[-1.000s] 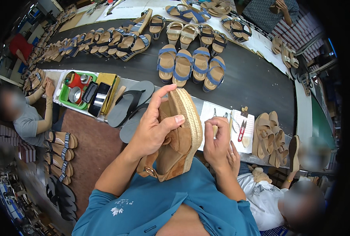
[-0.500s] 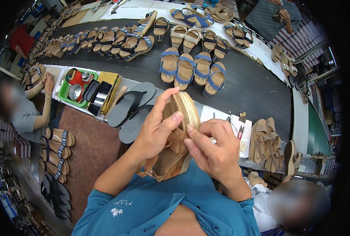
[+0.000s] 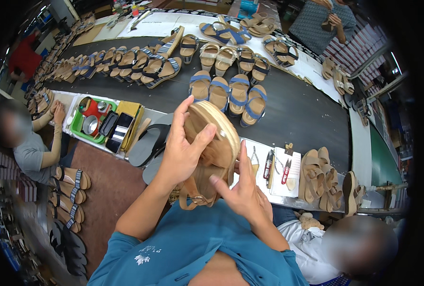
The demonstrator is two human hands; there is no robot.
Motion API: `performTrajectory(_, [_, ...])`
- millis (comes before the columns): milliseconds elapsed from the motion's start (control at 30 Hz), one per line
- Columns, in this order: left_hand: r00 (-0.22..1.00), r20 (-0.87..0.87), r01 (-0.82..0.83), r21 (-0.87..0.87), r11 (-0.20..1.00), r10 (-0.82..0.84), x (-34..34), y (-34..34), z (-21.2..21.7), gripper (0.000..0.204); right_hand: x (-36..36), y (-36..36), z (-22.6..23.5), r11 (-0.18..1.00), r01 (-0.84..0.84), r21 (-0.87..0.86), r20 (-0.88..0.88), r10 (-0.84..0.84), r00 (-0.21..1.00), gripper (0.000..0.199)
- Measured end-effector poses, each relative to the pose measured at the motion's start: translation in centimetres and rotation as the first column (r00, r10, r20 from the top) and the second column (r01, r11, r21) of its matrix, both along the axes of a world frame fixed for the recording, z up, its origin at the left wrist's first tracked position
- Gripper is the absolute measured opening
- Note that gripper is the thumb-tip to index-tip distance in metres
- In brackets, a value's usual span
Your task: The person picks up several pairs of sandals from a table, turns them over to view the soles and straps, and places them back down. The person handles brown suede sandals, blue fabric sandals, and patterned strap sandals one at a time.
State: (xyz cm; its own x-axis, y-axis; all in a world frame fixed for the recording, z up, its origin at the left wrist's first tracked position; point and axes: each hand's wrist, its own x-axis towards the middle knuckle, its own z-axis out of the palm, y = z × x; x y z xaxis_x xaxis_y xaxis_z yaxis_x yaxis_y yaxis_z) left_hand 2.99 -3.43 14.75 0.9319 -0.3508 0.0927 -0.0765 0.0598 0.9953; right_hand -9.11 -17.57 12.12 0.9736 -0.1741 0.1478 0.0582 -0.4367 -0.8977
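1. A tan wedge sandal [image 3: 211,152] is held up in front of the chest, above the near edge of the counter [image 3: 297,112], its sole edge turned upward.
2. The left hand [image 3: 183,150] is closed around the sandal's left side, thumb pressed on its middle.
3. The right hand [image 3: 240,190] is placed against the sandal's lower right side, fingers touching the strap near the buckle [image 3: 197,199].
4. Rows of blue-strapped sandals [image 3: 228,93] are laid out on the dark counter beyond.
5. A green tray [image 3: 77,128] is seen to the left, with dark flat soles [image 3: 147,145] beside it.
6. Red-handled snips [image 3: 286,171] lie on a white sheet to the right, near a pile of tan sandals [image 3: 319,178].
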Motion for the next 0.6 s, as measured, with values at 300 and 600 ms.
performTrajectory(300, [0.937,-0.344,0.115,0.137,0.984,-0.062,-0.7,-0.4,-9.9,0.054,-1.2,-7.8,-3.2,-0.342,-0.19,0.92,0.259,0.17,0.951,0.066])
performTrajectory(600, [0.869,-0.492,0.024,0.145,0.989,0.051,-3.7,-4.2,-20.5,0.09,-2.1,-8.8,-1.1,-0.363,-0.219,0.906,0.306,0.201,0.931,0.068])
